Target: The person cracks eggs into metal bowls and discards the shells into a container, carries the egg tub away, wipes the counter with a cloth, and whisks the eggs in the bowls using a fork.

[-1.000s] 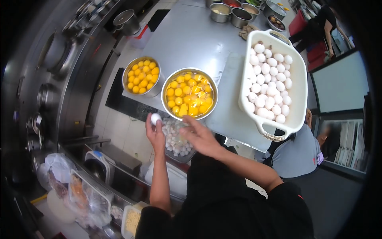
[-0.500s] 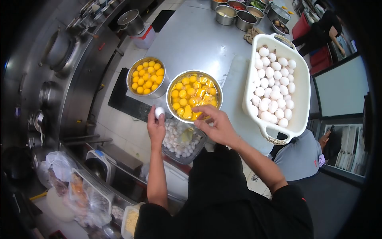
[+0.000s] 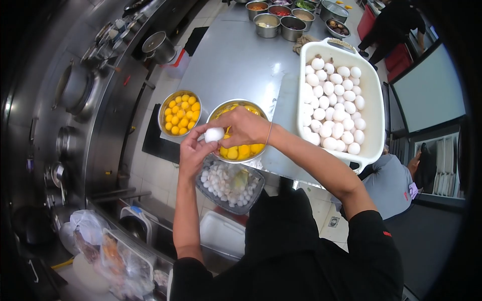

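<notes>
Holding one white egg (image 3: 214,134) over the near left edge of the metal bowl (image 3: 240,161), roughly 8 to 9 o'clock from its centre (12 = top of view). Left hand (image 3: 192,153): thumb and fingertips clamped on the egg from its 7 to 10 o'clock side. Right hand (image 3: 243,126): fingers bent, tips close in at the egg's 3 o'clock side; cannot tell whether they press on it.

Surroundings, from the bowl: second pot of yolks (image 3: 176,136) between 9 and 10 o'clock; white basket (image 3: 372,100) of whole eggs between 2 and 3; dark tub (image 3: 256,189) of white shells at 6.

Handling (judged): light; shell stiff but brittle, probably slippery if wet. Best hold: fingertips around the middle, light, even pressure.
</notes>
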{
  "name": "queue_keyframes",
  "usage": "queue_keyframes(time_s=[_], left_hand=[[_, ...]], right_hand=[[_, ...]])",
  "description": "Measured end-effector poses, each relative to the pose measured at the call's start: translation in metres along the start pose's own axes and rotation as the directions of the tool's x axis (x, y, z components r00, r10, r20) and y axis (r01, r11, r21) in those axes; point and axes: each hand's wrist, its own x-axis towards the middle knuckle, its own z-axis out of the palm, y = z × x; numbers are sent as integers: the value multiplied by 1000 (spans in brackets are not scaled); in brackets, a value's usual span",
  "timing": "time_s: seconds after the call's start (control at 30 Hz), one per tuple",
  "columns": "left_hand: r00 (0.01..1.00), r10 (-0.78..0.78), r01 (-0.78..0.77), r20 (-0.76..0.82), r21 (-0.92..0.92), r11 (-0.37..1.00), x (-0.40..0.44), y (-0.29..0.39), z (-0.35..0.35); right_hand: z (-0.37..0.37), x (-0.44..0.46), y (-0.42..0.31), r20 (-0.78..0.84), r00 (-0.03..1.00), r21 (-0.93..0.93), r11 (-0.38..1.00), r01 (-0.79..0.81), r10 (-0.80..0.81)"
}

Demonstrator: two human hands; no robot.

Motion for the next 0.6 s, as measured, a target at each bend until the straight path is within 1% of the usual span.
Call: queue_keyframes(time_s=[0.03,0.13,0.23,0.33,0.43,0.53,0.6], left_hand=[[1000,8,-9,18,38,999,4,-1,0],[999,-32,32,1,85,996,15,-11,-4],[999,-48,47,7,121,992,20,-17,-4],[1000,-26,27,-7,153,988,21,-17,3],[1000,-12,13,-16,114,993,22,-17,7],[1000,6,-3,-21,121,993,24,-18,9],[1000,14,-10,-28,152,988,25,-18,11]], right_hand=[[0,-1,3,-35,999,-2,1000,15,-15],[0,-4,13,-60,998,26,1000,-14,15],[1,-7,23,-42,996,12,997,-73,73],[0,-10,23,-72,997,55,998,-29,33],[-1,-11,24,-83,996,22,1000,-17,19],[0,-12,25,-87,995,-16,999,-48,46],[0,-11,24,-95,995,-1,999,-43,43]])
